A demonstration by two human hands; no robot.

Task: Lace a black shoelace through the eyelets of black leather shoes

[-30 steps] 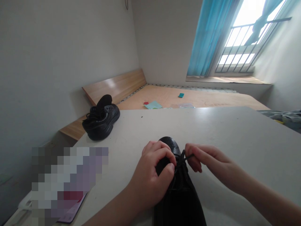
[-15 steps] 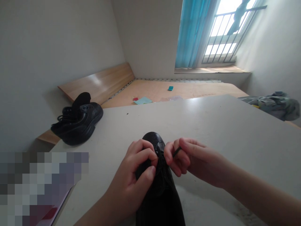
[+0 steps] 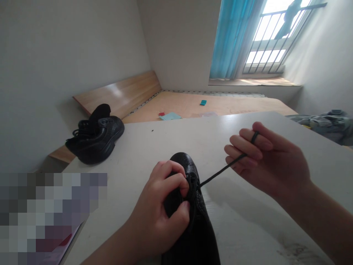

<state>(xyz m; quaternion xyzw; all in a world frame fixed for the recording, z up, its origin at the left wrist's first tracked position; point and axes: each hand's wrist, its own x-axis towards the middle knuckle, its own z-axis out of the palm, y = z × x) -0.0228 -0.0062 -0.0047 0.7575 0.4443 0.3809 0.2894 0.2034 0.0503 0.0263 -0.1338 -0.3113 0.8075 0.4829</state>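
A black leather shoe (image 3: 202,228) lies on the white table in front of me, toe pointing away. My left hand (image 3: 161,206) lies over its left side, fingers bent and closed on the shoe by the lacing; what the fingertips pinch is partly hidden. Off to the right and raised above the table, my right hand (image 3: 271,165) is closed on a black shoelace (image 3: 220,172). The lace runs taut from the shoe's right eyelets, across the fingers and up to the thumb and index finger. Another loop of lace lies over the shoe's front.
More black footwear (image 3: 95,138) stands at the table's left edge. A blurred-out item (image 3: 68,209) covers the lower left. Beyond the white table (image 3: 242,129) is a bed board (image 3: 182,101) with small papers. Crumpled clothing (image 3: 331,125) lies at the right.
My right hand has moved up and to the right, away from the shoe, drawing the lace out into a straight line. My left hand stays on the shoe.
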